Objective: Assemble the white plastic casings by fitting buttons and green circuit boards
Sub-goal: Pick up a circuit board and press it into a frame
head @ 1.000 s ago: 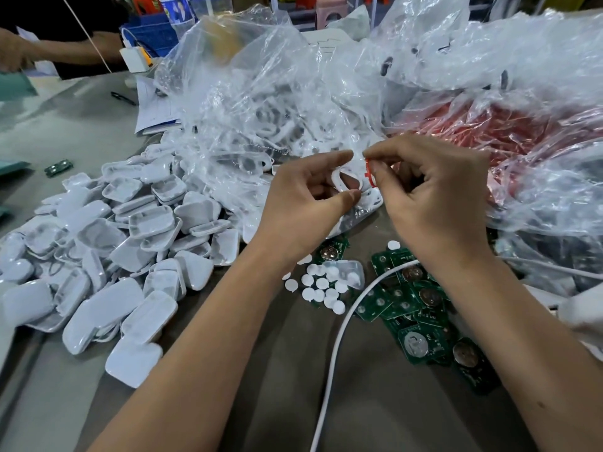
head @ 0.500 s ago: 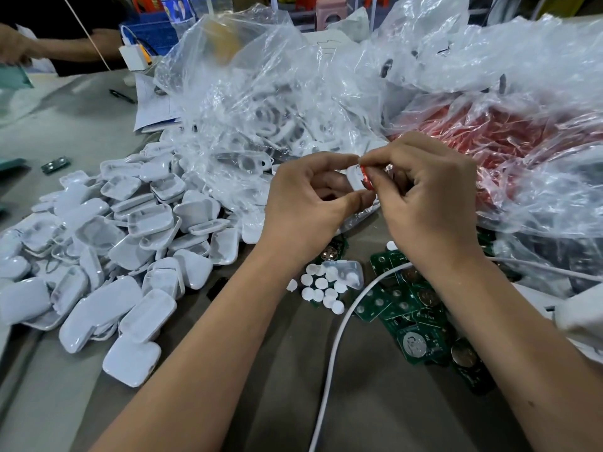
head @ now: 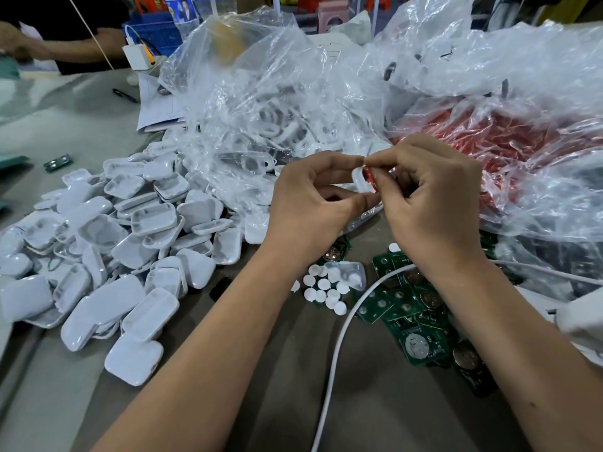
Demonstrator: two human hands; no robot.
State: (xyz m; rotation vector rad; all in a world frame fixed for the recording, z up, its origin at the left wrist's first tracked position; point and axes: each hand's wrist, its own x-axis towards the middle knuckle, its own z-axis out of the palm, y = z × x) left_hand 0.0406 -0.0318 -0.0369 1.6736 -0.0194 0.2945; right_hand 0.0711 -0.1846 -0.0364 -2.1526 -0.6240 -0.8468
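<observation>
My left hand [head: 313,203] grips a white casing [head: 360,181] by its edges, a little above the table. My right hand [head: 434,197] pinches a small red button [head: 369,178] and holds it against the casing's inner side. Below the hands lie several round white buttons [head: 326,290], some in a small clear tray [head: 350,272]. To the right of them is a heap of green circuit boards [head: 411,318], some with coin cells. A big pile of white casings [head: 124,256] covers the table to the left.
Clear plastic bags of white parts [head: 267,102] and of red parts [head: 509,138] pile up behind my hands. A white cable [head: 336,353] runs across the grey table [head: 375,402]. Another person's arm [head: 65,50] is at the far left, near a blue crate [head: 153,31].
Both hands have drawn closer together. The right hand has brought the red button from just apart onto the casing, and the left hand has tilted the casing toward it.
</observation>
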